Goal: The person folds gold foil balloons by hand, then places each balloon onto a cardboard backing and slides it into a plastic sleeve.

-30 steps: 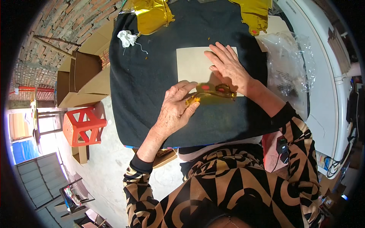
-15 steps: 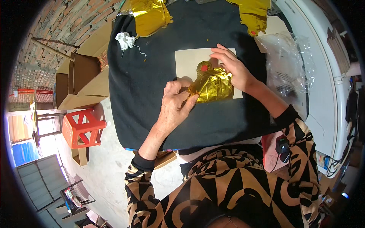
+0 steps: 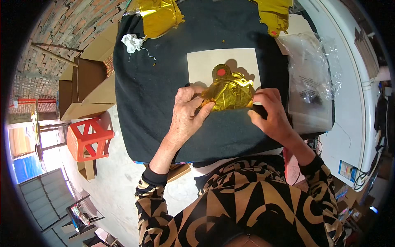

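Note:
A flat, folded gold foil balloon lies over a cream card on the black cloth. Its rounded tab with a red spot points away from me. My left hand pinches the foil's near left corner between thumb and fingers. At the right edge, my right hand touches the foil with bent fingertips, its thumb held apart below them. The foil's near edge hangs slightly past the card toward me, and both hands hide parts of its sides.
More gold foil balloons lie at the far left, others at the far right. White string is bunched at the left. A clear plastic bag covers the right side. A red stool and cardboard boxes stand left of the table.
My right hand has come down toward me from the card's far right corner to the foil's near right edge. My left hand keeps its pinch in the same place.

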`<move>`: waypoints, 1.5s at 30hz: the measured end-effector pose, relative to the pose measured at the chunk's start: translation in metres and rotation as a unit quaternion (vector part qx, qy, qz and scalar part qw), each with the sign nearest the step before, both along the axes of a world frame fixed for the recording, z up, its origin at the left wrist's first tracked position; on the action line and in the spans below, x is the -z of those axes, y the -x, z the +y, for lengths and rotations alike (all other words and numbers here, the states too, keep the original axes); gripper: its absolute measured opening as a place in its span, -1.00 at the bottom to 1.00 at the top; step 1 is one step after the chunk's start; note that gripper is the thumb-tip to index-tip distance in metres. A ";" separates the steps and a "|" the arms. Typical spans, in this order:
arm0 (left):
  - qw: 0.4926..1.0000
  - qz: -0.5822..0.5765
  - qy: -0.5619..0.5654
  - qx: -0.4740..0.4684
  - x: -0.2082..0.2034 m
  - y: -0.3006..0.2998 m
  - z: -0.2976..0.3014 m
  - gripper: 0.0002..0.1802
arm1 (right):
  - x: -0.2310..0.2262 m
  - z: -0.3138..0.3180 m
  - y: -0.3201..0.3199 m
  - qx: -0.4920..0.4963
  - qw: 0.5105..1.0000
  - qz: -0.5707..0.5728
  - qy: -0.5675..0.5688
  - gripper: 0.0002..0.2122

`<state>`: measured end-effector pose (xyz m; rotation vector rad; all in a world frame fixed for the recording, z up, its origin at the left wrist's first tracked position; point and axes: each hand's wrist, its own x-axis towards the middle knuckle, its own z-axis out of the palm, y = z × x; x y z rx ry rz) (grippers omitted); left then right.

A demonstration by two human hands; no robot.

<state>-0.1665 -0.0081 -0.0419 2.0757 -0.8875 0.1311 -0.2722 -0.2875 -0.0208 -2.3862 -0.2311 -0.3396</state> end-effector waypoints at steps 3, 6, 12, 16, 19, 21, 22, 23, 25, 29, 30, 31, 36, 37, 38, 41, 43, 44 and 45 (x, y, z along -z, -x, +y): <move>1.000 -0.007 -0.007 -0.003 0.003 0.000 0.002 -0.75 | 0.008 0.009 -0.004 0.010 0.999 0.013 0.028 -0.71; 1.000 -0.006 -0.014 -0.010 0.001 -0.001 0.001 -0.72 | 0.014 0.011 -0.007 0.030 0.999 0.001 0.045 -0.80; 0.999 -0.021 -0.022 -0.023 0.001 -0.001 0.000 -0.70 | 0.014 0.016 -0.009 0.047 0.998 -0.013 0.042 -0.87; 0.997 -0.023 -0.044 -0.054 -0.002 0.000 -0.004 -0.70 | 0.014 0.020 -0.010 0.063 0.997 -0.026 0.044 -0.86; 0.995 -0.039 -0.062 -0.073 0.002 0.000 -0.007 -0.71 | 0.014 0.021 -0.012 0.065 0.996 -0.026 0.048 -0.85; 0.993 -0.055 -0.071 -0.082 0.003 0.000 -0.008 -0.71 | 0.014 0.024 -0.013 0.070 0.996 -0.017 0.051 -0.86; 0.992 -0.056 -0.078 -0.088 0.002 0.001 -0.009 -0.71 | 0.014 0.024 -0.013 0.074 0.996 -0.010 0.056 -0.86; 0.990 -0.056 -0.085 -0.094 0.001 0.001 -0.010 -0.71 | 0.015 0.025 -0.014 0.074 0.996 -0.009 0.055 -0.86; 0.989 -0.063 -0.089 -0.097 0.001 0.001 -0.012 -0.71 | 0.015 0.026 -0.014 0.084 0.994 -0.005 0.072 -0.87; 0.987 -0.063 -0.100 -0.108 0.001 0.003 -0.014 -0.70 | 0.014 0.027 -0.014 0.094 0.992 -0.001 0.082 -0.88; 0.987 -0.062 -0.099 -0.108 0.002 0.004 -0.014 -0.70 | 0.015 0.029 -0.014 0.100 0.991 -0.001 0.092 -0.88; 0.985 -0.068 -0.109 -0.112 0.003 0.005 -0.014 -0.67 | 0.015 0.030 -0.015 0.104 0.989 -0.001 0.101 -0.88; 0.975 -0.087 -0.138 -0.148 0.001 0.007 -0.016 -0.53 | 0.012 0.034 -0.017 0.111 0.987 -0.001 0.112 -0.87; 0.971 -0.114 -0.136 -0.159 -0.001 0.008 -0.018 -0.47 | 0.011 0.033 -0.017 0.114 0.986 0.002 0.122 -0.87; 0.966 -0.141 -0.133 -0.169 -0.002 0.008 -0.020 -0.42 | 0.012 0.033 -0.018 0.116 0.986 0.002 0.123 -0.87; 0.974 -0.170 -0.133 -0.074 -0.011 0.022 -0.029 -0.32 | 0.013 0.035 -0.019 0.122 0.984 0.010 0.129 -0.87; 0.967 -0.139 -0.215 -0.015 -0.006 0.038 -0.044 -0.14 | 0.012 0.038 -0.019 0.125 0.983 0.006 0.134 -0.86; 0.966 -0.112 -0.232 -0.001 -0.007 0.040 -0.049 -0.13 | 0.012 0.039 -0.020 0.123 0.984 0.004 0.133 -0.86; 0.964 -0.085 -0.250 0.013 -0.008 0.039 -0.051 -0.12 | 0.012 0.039 -0.020 0.119 0.984 0.001 0.134 -0.87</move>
